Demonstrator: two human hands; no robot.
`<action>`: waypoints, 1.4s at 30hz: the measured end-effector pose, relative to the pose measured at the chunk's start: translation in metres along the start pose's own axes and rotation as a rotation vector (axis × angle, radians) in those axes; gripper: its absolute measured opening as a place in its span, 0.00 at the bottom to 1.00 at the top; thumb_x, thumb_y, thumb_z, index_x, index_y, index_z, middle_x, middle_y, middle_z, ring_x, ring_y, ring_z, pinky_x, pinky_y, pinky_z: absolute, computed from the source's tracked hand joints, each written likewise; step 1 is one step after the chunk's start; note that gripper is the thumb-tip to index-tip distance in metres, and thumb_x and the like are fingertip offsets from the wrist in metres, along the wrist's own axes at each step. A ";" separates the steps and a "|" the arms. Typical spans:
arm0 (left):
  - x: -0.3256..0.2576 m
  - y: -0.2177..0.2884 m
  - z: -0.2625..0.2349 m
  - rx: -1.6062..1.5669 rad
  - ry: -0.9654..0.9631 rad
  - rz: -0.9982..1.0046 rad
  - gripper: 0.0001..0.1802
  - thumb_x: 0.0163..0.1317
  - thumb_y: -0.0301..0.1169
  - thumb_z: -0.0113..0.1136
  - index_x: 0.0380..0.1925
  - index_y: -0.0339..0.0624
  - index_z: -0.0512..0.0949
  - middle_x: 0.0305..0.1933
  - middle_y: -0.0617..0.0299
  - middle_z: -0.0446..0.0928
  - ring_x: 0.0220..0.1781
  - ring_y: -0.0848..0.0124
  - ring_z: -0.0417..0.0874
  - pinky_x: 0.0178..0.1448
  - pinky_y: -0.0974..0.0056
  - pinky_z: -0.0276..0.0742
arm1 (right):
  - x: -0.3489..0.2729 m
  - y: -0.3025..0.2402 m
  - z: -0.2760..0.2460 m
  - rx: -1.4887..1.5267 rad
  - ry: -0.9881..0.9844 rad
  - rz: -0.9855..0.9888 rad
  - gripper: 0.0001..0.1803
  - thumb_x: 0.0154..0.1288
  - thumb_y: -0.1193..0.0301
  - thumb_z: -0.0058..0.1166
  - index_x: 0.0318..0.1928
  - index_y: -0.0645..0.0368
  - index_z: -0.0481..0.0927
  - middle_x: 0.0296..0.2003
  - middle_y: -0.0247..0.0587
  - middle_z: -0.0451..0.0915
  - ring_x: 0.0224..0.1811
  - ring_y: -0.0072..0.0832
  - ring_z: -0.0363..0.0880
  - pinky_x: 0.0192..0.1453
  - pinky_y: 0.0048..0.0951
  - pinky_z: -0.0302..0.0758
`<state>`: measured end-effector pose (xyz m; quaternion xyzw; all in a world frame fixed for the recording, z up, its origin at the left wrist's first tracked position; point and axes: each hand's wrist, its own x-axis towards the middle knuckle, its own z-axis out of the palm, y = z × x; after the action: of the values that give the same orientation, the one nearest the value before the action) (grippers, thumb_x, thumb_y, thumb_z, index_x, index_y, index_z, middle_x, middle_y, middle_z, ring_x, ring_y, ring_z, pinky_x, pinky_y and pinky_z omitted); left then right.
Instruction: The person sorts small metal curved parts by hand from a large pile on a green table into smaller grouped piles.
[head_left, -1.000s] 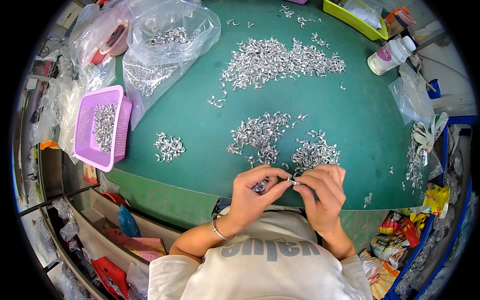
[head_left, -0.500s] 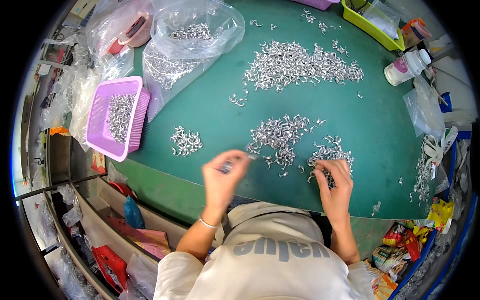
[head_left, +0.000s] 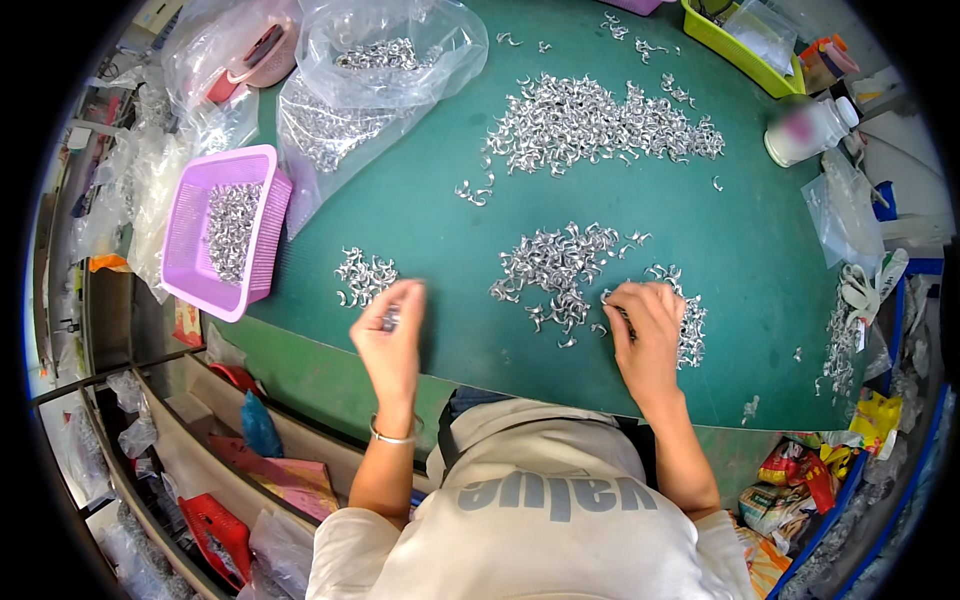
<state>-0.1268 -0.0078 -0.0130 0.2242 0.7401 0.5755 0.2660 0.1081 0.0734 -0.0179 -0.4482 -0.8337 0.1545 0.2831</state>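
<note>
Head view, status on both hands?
Left hand pinching small metal part near small pile. Right hand on right pile. Nothing blocking.

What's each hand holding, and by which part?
The left hand pinches a small metal part between its fingertips; which end cannot be told. The right hand rests fingers-down on a pile of parts; whether it grips one is hidden.

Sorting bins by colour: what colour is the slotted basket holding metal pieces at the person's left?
Purple, or pinkish lilac: the basket shows best in the head view.

Shiny metal clips (head_left: 560, 265) on matt green tabletop (head_left: 440, 240).
</note>
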 end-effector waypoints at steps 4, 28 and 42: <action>-0.033 0.016 0.025 -0.126 -0.594 -0.319 0.08 0.58 0.29 0.57 0.36 0.38 0.80 0.19 0.75 0.68 0.17 0.88 0.61 0.18 0.80 0.53 | -0.005 -0.013 -0.020 0.159 -0.073 -0.111 0.08 0.48 0.78 0.56 0.32 0.58 0.78 0.36 0.35 0.75 0.38 0.33 0.71 0.44 0.34 0.62; -0.068 0.028 0.059 -0.320 -0.772 -0.019 0.05 0.53 0.18 0.57 0.32 0.33 0.78 0.23 0.70 0.68 0.26 0.83 0.61 0.31 0.76 0.59 | -0.020 -0.041 -0.033 0.771 0.072 0.234 0.10 0.47 0.86 0.58 0.33 0.67 0.78 0.30 0.43 0.78 0.32 0.31 0.74 0.38 0.27 0.70; -0.062 0.033 0.053 -0.363 -0.939 -0.282 0.04 0.55 0.23 0.56 0.32 0.36 0.77 0.21 0.73 0.63 0.24 0.85 0.61 0.28 0.76 0.58 | -0.015 -0.044 -0.041 0.634 0.048 0.128 0.07 0.47 0.84 0.58 0.30 0.66 0.77 0.27 0.42 0.77 0.29 0.32 0.72 0.36 0.28 0.69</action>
<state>-0.0440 -0.0005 0.0170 0.3068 0.4524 0.4904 0.6787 0.1106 0.0365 0.0315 -0.3927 -0.7073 0.4135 0.4178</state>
